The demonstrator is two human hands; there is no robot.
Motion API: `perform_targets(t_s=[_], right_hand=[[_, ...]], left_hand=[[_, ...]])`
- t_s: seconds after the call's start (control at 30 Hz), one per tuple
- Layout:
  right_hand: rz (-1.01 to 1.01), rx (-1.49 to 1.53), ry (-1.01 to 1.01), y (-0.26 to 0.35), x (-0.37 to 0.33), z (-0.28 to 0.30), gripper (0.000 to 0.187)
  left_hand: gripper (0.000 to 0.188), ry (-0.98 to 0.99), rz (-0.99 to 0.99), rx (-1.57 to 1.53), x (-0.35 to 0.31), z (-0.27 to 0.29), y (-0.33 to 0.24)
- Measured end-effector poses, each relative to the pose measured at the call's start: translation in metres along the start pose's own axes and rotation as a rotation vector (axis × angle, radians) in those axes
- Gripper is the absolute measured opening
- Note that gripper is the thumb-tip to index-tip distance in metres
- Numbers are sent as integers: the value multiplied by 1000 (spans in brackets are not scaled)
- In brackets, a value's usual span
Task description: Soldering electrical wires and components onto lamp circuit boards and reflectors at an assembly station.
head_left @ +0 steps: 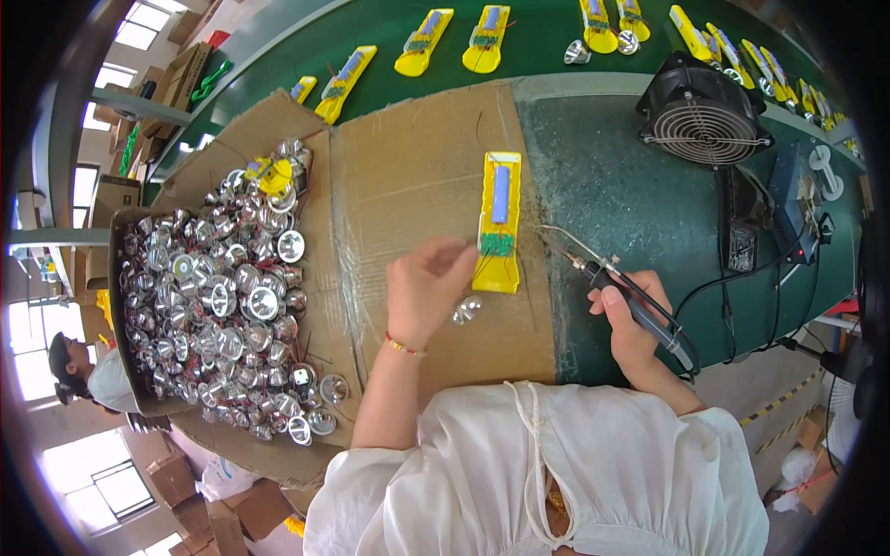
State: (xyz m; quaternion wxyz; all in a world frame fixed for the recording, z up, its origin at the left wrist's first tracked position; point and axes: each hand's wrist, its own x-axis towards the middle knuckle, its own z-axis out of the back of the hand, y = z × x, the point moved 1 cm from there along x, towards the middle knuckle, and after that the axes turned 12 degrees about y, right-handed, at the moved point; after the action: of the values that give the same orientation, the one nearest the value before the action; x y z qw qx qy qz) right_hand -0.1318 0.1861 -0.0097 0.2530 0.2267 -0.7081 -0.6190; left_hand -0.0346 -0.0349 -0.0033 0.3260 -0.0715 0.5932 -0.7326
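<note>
Soldering iron in right grip

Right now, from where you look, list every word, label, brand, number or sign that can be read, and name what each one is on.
No text can be read in this view.
Green circuit board in the yellow housing: any marking is too small to read.
Blue cylinder: no legible text.
Blue box at the right: any marking is too small or blurred.
Black fan: nothing legible.

head-worn fisheye looks down from above, close over workbench, wide view bending at rim
</note>
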Motion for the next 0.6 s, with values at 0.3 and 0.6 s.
perform_targets(t_s=[0.3, 0.6], right_hand=[[-43, 23, -102, -15, 8, 12, 13], [-183, -64, -22, -12, 9, 8, 14]], left_hand=[[19, 167, -273, 750, 153, -32, -87], [24, -4, -225, 1130, 295, 5, -81]])
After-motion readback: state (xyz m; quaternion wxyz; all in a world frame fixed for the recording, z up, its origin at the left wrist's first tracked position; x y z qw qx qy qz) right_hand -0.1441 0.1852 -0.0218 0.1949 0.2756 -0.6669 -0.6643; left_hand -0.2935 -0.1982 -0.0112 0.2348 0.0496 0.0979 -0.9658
